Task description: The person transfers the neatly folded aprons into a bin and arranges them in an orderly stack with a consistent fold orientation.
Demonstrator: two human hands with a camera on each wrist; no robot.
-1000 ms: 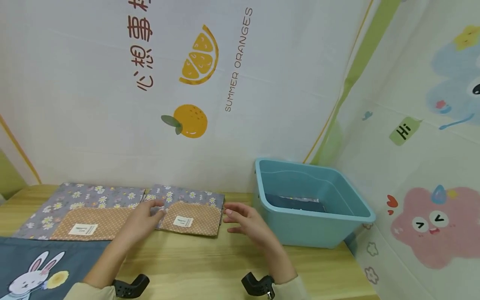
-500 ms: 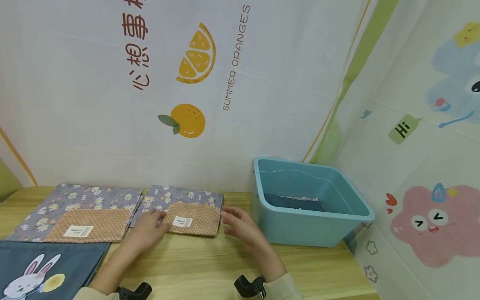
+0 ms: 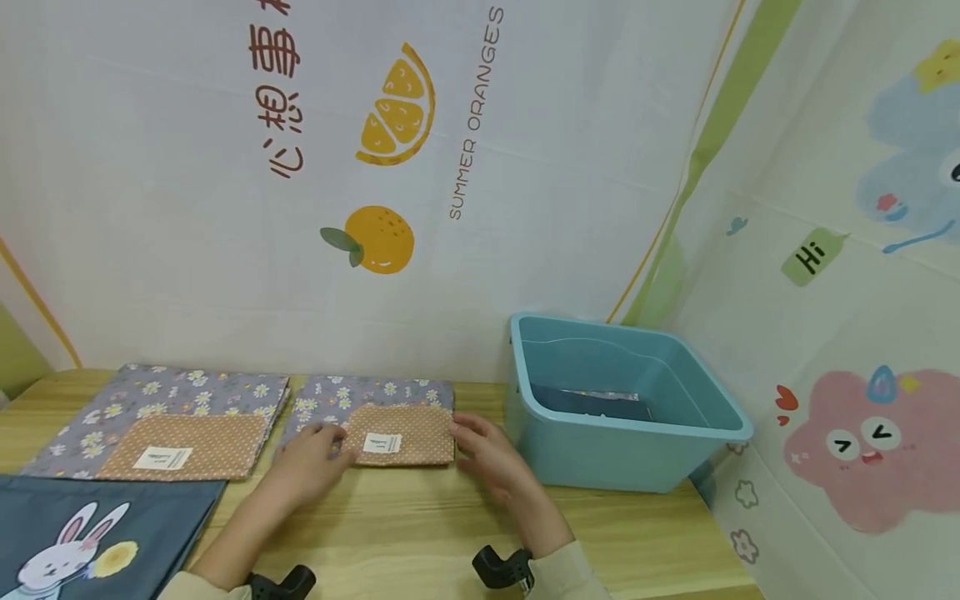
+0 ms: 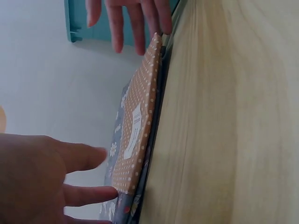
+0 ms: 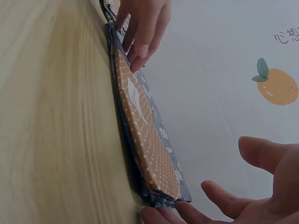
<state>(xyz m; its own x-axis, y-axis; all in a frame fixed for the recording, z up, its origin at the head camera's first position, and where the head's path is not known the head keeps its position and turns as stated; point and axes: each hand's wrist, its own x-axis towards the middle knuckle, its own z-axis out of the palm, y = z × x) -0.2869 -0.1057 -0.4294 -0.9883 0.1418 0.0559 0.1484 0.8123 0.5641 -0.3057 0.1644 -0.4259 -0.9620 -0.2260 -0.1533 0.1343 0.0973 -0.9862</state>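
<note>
Basically, a small folded floral cloth (image 3: 375,421) lies flat at lower ctr of the head view, its tan polka-dot patch (image 3: 429,425) and white label (image 3: 382,442) facing up. L hand (image 3: 309,461) is at its left edge, thumb and fingers straight and apart, one fingertip touching the cloth per the left wrist view; R hand (image 3: 495,457) is at the opp. edge, fingertips against the corner, thumb spread. So both hands fairly wide, just resting on the edges. Lower L of frame: a larger folded floral cloth (image 3: 172,421) w/ a similar patch, and in front of it a dark blue-grey cloth (image 3: 161,517) w/ a rabbit print, cut off by the frame edge. Right of ctr: a turquoise plastic bin (image 3: 600,458) w/ dark folded fabric (image 3: 592,405) inside, near R hand. All on a wood-grain table (image 3: 405,533). Upper ctr: white wall hanging (image 3: 570,208) w/ orange-fruit prints + "SUMMER ORANGES" lettering; far R, a pink cartoon (image 3: 877,475). Black wrist cams (image 3: 504,568) at bottom ctr, one per arm.
</note>
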